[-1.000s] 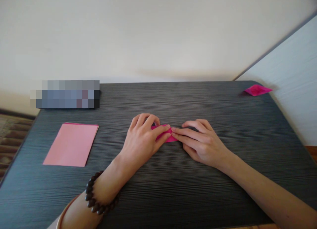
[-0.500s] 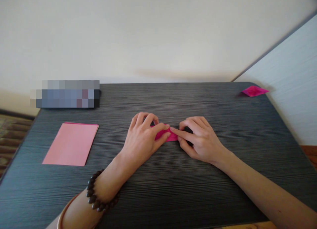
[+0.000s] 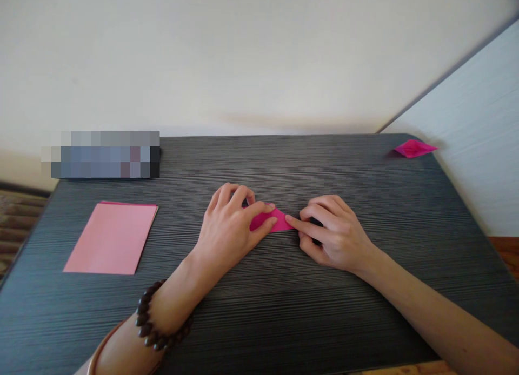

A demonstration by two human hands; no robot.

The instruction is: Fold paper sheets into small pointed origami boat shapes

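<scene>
A small folded sheet of bright pink origami paper (image 3: 281, 222) lies on the dark table between my two hands, its right end tapering to a point. My left hand (image 3: 229, 221) covers its left part, with thumb and index finger pressing it down; those fingers hide some of the folds. On the right slope of the paper rests the outstretched index fingertip of my right hand (image 3: 334, 232). The thumb and other fingers of that hand are curled in, close to the paper's right tip.
A stack of light pink square paper (image 3: 109, 239) lies at the left. Behind it, a blurred-out box-like object (image 3: 105, 161) stands near the wall. One folded pink paper piece (image 3: 416, 148) sits at the far right corner of the dark wood-grain table (image 3: 259, 310).
My right index finger has slid right and down along the paper's edge, away from my left fingers. The paper's right slope now shows more. My left hand keeps its hold.
</scene>
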